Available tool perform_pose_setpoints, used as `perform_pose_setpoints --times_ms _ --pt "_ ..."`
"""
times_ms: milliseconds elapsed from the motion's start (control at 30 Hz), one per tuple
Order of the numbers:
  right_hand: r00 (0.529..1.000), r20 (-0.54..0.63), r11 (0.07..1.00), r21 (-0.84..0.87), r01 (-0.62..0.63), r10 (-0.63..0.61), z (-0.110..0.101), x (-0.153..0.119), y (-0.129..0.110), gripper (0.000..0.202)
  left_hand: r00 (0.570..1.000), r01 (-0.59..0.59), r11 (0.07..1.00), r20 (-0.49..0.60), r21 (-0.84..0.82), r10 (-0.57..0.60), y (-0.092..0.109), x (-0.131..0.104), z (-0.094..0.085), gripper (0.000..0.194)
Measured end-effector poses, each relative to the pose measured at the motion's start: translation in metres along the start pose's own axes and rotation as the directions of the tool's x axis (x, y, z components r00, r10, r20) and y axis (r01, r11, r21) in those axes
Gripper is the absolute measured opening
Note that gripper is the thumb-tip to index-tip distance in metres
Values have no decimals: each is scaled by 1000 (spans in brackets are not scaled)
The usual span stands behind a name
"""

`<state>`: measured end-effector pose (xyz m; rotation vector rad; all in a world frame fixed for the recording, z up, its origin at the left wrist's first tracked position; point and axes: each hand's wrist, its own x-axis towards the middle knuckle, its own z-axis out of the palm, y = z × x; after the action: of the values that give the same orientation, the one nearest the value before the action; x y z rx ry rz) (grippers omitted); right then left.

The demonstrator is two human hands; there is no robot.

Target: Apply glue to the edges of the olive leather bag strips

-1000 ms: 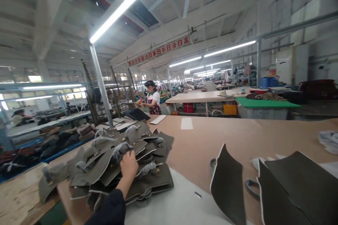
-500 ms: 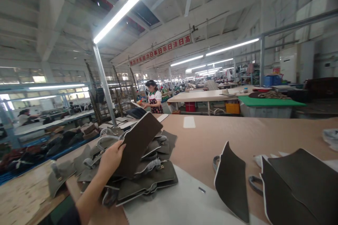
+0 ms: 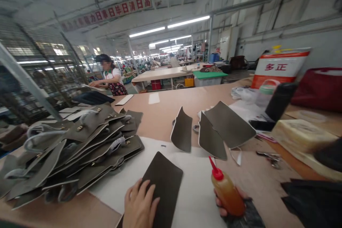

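Observation:
My left hand (image 3: pixel 141 203) lies with spread fingers on a dark olive-brown bag panel (image 3: pixel 164 180), which rests on a white sheet (image 3: pixel 195 181) in front of me. In my right hand (image 3: pixel 220 206) is a squeeze bottle (image 3: pixel 228 192) of amber liquid, its red nozzle pointing up and left. The fingers wrap round the bottle's body. Left of the panel is a heap of similar bag pieces (image 3: pixel 88 142) with wrapped handles and small gold-coloured fittings. Beyond the sheet stand curved bag pieces (image 3: pixel 182 130), with a larger flat-sided one (image 3: pixel 228 124) to their right.
A small metal piece (image 3: pixel 163 146) lies on the sheet. To the right are scissors-like metal tools (image 3: pixel 271 157), a black phone-like object (image 3: pixel 280 101), a yellowish block (image 3: pixel 301 133) and a red-and-white can (image 3: pixel 280 67). A co-worker (image 3: pixel 109 74) stands beyond the table's far left edge.
The panel my left hand held up over the heap now lies on the white sheet under that hand. My right hand has come into view with the bottle. The view has turned right and down.

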<state>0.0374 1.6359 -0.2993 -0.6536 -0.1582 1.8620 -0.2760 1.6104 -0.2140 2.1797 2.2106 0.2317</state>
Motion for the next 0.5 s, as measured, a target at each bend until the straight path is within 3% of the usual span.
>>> perform_pose_setpoints --times_ms 100,200,267,367,500 --pt "994 -89 995 63 71 -65 11 -3 2 30 999 -51 991 16 123 50 41 -3 11 46" --pt "995 -75 996 65 68 -63 18 -5 -1 29 984 -67 990 174 120 45 64 -3 26 55" --pt "997 -62 997 58 49 -46 18 -3 -3 29 969 -64 992 246 107 36 72 -3 39 53" --pt "992 -110 998 17 66 -64 14 2 -1 28 971 -41 991 239 123 11 80 -3 54 36" --pt "968 -160 971 -175 166 -194 13 1 1 29 966 -32 996 259 78 10 83 -1 55 28"
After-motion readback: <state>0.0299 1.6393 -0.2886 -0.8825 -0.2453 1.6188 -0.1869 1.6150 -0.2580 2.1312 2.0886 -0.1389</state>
